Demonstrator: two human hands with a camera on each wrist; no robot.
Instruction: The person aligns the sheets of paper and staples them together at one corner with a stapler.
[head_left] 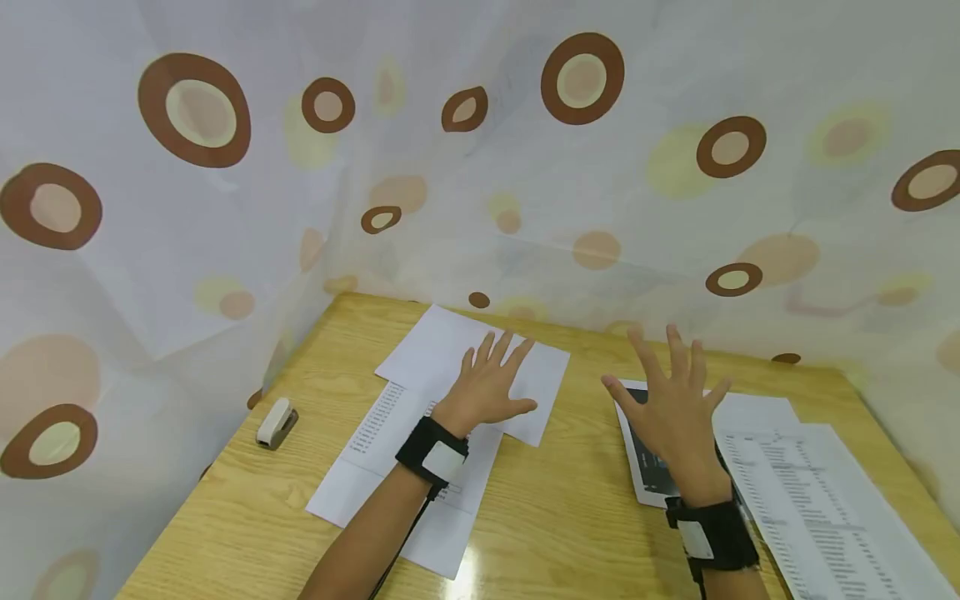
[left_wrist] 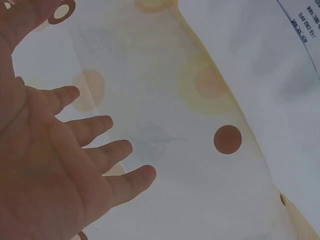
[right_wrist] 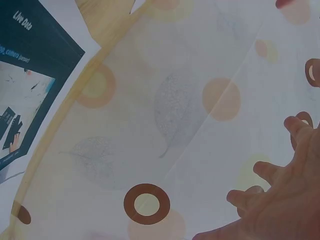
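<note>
One stapler (head_left: 277, 423) is lying at the table's (head_left: 225, 508) left; the left hand (head_left: 486, 388), fingers spread, gripping nothing, is hovering over two papers (head_left: 378, 429) left of the table's middle; the right hand (head_left: 678, 412), equally splayed and empty, is hovering over one dark-printed sheet (head_left: 649, 467) on the table's right.

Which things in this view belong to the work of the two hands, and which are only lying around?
Likely part of the job:
left hand
overlapping sheets below it
right hand
dark-printed sheet near it
column-printed pages beside it

Probably just lying about:
stapler, untouched at the left
</note>
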